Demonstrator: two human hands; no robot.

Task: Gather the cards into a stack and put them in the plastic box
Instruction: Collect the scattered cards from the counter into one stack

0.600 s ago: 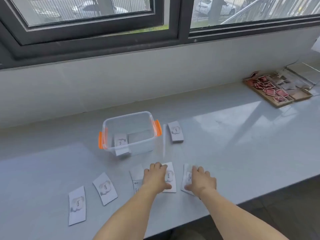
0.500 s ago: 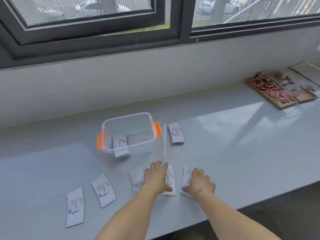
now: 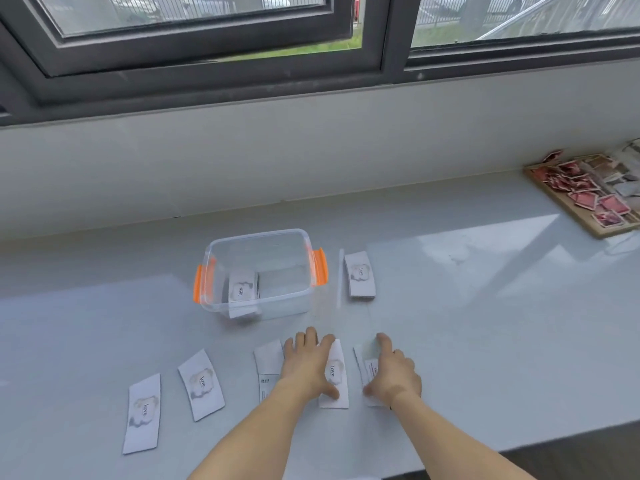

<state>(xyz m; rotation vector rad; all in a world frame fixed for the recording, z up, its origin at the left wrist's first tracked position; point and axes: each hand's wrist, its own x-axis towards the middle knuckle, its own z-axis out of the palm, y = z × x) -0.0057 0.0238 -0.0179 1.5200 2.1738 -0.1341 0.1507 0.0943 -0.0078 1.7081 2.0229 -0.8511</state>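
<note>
**Flat cards under flat hands: the lift is the weak point**

The fingers (image 3: 313, 341) of the left hand (image 3: 306, 367) lie spread and pressed flat on the surface, covering the gap between two cards: a face-down one (image 3: 268, 362) at its outer side and a "love" card (image 3: 335, 372) under its thumb side. The right hand (image 3: 393, 374) rests the same way, fingers loosely apart and laid on a third card (image 3: 365, 367); neither hand is closed on anything yet.

The likely trouble, as I judge it, is grip. The cards lie thin and flush on a glossy surface (image 3: 485, 323), so fingertips may skate over an edge and push a card along rather than raise it. Sliding the three together could also leave them skewed, and the near edge of the surface is close to the wrists, so a card dragged back may go over it.

Further out, two more cards (image 3: 201, 386) (image 3: 143, 412) lie to the left, well apart from the hands, and another (image 3: 360, 275) sits just beside the plastic box (image 3: 221, 244), which already holds at least one card (image 3: 240, 289). A clear strip between box and card, perhaps the lid on edge, is hard to make out.

Both hands hide much of the cards beneath them. How many are stacked in the box cannot be told. A wooden tray (image 3: 554, 206) of reddish pieces is cut off at the right.
</note>
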